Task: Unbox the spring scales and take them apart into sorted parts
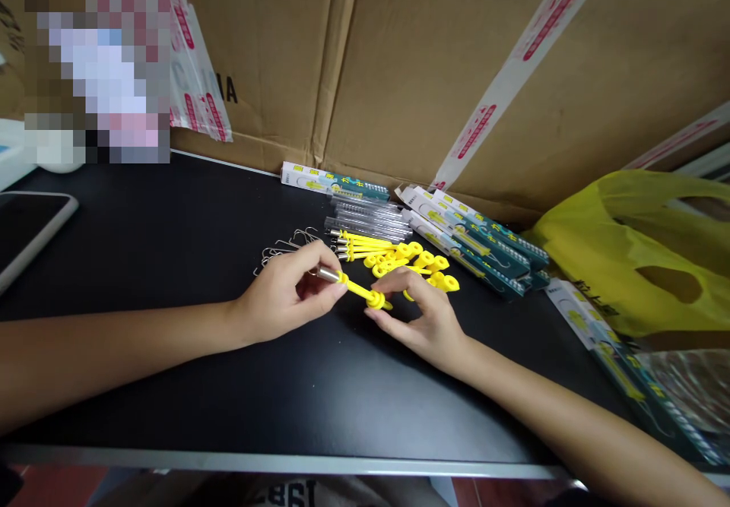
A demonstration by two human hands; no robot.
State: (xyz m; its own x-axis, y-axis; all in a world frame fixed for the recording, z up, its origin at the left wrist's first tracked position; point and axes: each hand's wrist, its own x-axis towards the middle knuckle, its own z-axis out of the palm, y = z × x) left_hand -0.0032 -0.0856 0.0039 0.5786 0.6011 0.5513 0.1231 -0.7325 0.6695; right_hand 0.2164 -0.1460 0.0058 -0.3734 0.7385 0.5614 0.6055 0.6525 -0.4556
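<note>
Between my two hands is a yellow spring scale rod [359, 289] with a metal spring at one end. My left hand [285, 286] is closed round the silver spring end. The thumb and forefinger of my right hand [425, 317] pinch the yellow cap [376, 299] at the other end. Just beyond them lie several more yellow rods with springs [365, 246] and a heap of yellow caps [439, 264]. Wire hooks [285, 242] are partly hidden behind my left hand. Clear plastic tubes [370, 217] lie side by side further back.
Printed spring scale boxes [473, 241] are stacked at the back right, with another box [633, 370] nearer me. Beside them sits a yellow plastic bag [604, 241]. A phone [34, 226] lies at the left of the black table [171, 400]. Large cardboard [399, 74] stands behind.
</note>
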